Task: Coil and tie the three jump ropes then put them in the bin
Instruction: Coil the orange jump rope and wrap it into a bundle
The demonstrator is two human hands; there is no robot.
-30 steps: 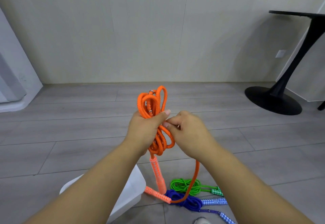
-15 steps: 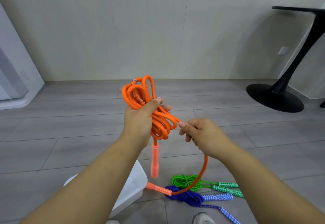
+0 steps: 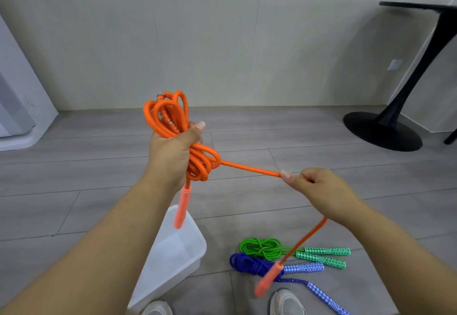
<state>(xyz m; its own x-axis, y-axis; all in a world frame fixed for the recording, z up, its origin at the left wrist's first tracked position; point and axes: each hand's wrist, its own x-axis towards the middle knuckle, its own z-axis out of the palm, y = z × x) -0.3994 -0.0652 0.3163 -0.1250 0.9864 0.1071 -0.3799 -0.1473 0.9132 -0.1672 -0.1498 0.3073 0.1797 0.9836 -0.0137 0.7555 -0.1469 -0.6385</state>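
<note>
Holds one of three ropes, the orange rope (image 3: 168,114), coiled in the left hand (image 3: 173,156), fingers curled round it, first handle (image 3: 181,207) hanging below the fist. Pinches the coil's taut free strand in the right hand (image 3: 321,191), off to the right, second handle (image 3: 268,277) dangling lower. Shows two more coils, green rope (image 3: 262,246) and blue rope (image 3: 249,262), on the floor (image 3: 247,203) just right of the one white bin (image 3: 178,248)

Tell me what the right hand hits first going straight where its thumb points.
Probably the coiled orange rope in the left hand; the right hand points along the taut strand toward it.
</note>
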